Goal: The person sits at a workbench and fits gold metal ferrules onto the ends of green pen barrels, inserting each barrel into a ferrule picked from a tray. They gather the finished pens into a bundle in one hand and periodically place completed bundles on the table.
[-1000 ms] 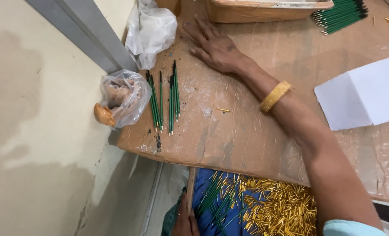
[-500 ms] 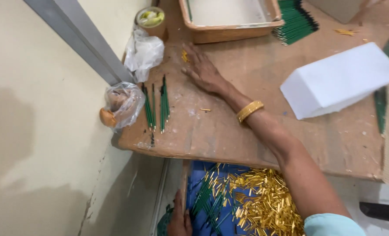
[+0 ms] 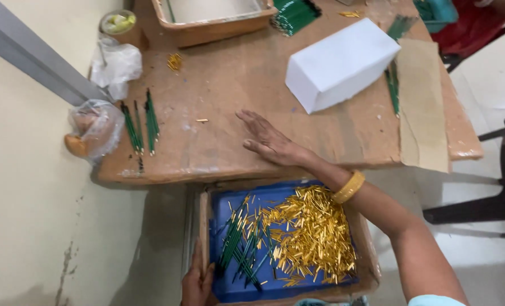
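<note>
I see the right hand (image 3: 272, 141) lying flat, palm down, on the brown counter (image 3: 229, 79) near its front edge, mid-frame; fingers (image 3: 251, 120) straight and slightly apart, holding nothing. A yellow bangle (image 3: 349, 187) sits on that wrist, just past the counter edge. The left hand (image 3: 198, 280) is at the bottom of the frame, fingers curled on the left rim of the tray (image 3: 205, 226) (only part of the hand shows, so I see the grip on the rim but not the thumb).

The tray sits below the counter's front edge, lower centre, with a blue lining. In it: a heap of gold pins (image 3: 312, 232) on the right, loose green sticks (image 3: 235, 241) on the left, the two mixing in the middle.

On the counter, left of the right hand and well apart from it: two small rows of green sticks (image 3: 140, 120) near the left edge. Beside them, at the far left, a clear bag (image 3: 96, 127) overhangs the edge. Upper left: a crumpled white bag (image 3: 116, 65) and a small round tub (image 3: 119, 25). Top centre: a brown tray (image 3: 212, 20), with a green bundle (image 3: 295, 14) just right of it. Upper right of the hand: a white box (image 3: 340, 62), lying tilted. A few gold pins (image 3: 174, 60) lie scattered near the white bag.
</note>
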